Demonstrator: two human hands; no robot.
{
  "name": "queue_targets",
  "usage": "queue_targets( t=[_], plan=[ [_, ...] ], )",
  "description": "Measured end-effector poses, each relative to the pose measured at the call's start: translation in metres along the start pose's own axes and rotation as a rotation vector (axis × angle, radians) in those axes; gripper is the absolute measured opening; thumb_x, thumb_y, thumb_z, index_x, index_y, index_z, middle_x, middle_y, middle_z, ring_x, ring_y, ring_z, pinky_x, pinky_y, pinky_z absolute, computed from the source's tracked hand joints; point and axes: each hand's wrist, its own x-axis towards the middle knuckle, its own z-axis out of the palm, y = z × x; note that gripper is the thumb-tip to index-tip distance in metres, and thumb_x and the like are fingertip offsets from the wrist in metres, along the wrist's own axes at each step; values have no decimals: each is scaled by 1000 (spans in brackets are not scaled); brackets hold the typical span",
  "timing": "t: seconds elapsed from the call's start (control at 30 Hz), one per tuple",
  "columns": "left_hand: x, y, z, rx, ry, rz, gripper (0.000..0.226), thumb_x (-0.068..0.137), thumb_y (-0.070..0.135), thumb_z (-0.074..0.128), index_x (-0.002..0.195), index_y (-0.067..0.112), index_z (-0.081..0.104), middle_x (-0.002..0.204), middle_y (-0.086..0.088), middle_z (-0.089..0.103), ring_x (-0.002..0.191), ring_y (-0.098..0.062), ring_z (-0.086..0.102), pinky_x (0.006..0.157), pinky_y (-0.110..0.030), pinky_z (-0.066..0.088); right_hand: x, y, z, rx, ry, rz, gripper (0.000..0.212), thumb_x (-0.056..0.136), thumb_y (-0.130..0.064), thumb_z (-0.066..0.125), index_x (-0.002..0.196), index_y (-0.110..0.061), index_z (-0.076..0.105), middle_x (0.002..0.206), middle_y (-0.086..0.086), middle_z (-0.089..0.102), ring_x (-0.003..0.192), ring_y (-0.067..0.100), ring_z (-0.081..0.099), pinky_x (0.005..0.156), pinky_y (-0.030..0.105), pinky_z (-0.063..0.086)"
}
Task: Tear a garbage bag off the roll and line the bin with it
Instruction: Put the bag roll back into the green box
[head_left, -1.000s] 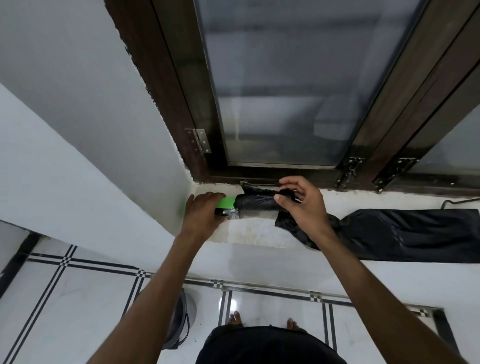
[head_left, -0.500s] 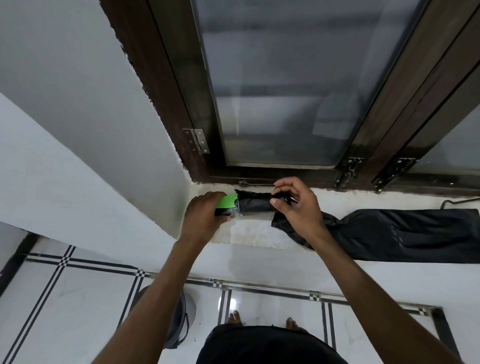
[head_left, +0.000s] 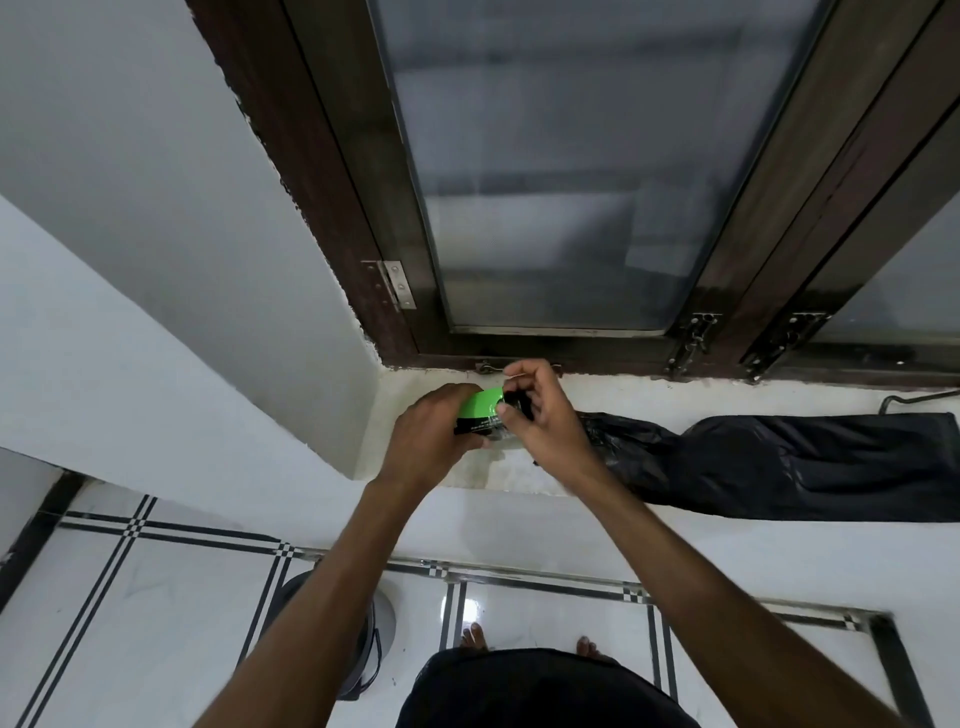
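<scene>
**Inspector:** Head view. Your left hand (head_left: 428, 441) grips the green-labelled roll (head_left: 480, 410) of garbage bags, fingers curled round it, above the white window ledge (head_left: 675, 400).

**Operator:** And the right?

**Inspector:** Your right hand (head_left: 540, 421) pinches the black plastic at the roll's right end, thumb and fingers closed on it. An unrolled black garbage bag (head_left: 779, 462) lies flat along the ledge, running right from behind that hand.

**Operator:** The bin?

**Inspector:** The grey bin (head_left: 371, 639) stands on the tiled floor (head_left: 130, 623), largely hidden by your left forearm.
</scene>
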Motion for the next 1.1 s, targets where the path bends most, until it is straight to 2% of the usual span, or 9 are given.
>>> queue_targets(
  t=[0.1,0.2,0.4,0.6,0.7,0.8,0.9,0.97,1.1],
  plan=[
    [-5,-9,-2,4,13,-43,65,70,36,84,128,23,57,119,2,66,104,-23,61,75,-29,45,0,1,7,-14,87,-37,41,92,-3,65,123,-26,53,127,-3,58,125,5,53,109,23,42],
    [-8,-12,-6,-2,42,-83,65,71,38,84,129,22,58,122,1,66,108,-25,61,77,-30,45,-5,1,8,-58,212,-18,37,90,1,58,122,-18,54,114,-1,65,109,7,61,96,18,48],
    [-7,-14,-9,-14,70,-120,63,72,37,83,128,20,59,122,-1,67,107,-26,62,78,-31,46,-1,1,17,3,15,36,46,91,10,50,129,-15,52,119,4,66,114,8,63,98,19,49],
    [-10,-19,-17,-91,132,-94,62,74,38,83,128,20,58,123,1,66,105,-25,62,80,-32,48,3,6,8,9,253,141,33,99,-5,52,129,-16,58,121,-6,62,110,9,59,84,8,45],
    [-12,-22,-19,-91,129,-93,63,73,37,83,128,20,58,123,1,66,106,-26,62,81,-33,49,10,12,7,73,168,292,29,100,-19,56,129,-17,60,121,-2,64,108,14,61,84,18,49],
    [-16,-27,-21,-81,128,-105,63,73,36,84,128,19,59,123,0,66,106,-27,62,82,-34,50,15,10,10,265,213,368,25,97,-16,63,122,-13,62,108,9,69,82,16,68,77,25,56],
    [-18,-31,-23,-33,111,-116,64,72,36,84,129,22,59,125,2,66,108,-27,62,84,-35,50,15,7,10,351,243,340,29,93,-9,68,120,-13,60,90,7,68,66,13,65,68,20,54],
    [-19,-31,-23,-7,102,-125,64,72,36,84,130,24,58,125,3,65,108,-26,61,83,-34,50,13,2,11,337,211,297,27,91,-8,70,116,-15,61,87,4,66,69,15,65,62,16,52],
    [-18,-27,-20,39,116,-97,65,71,37,84,129,23,58,123,2,66,107,-26,62,81,-34,51,10,-2,21,209,103,160,21,87,-20,77,106,-21,67,100,3,68,88,14,65,73,26,57]
  ],
)
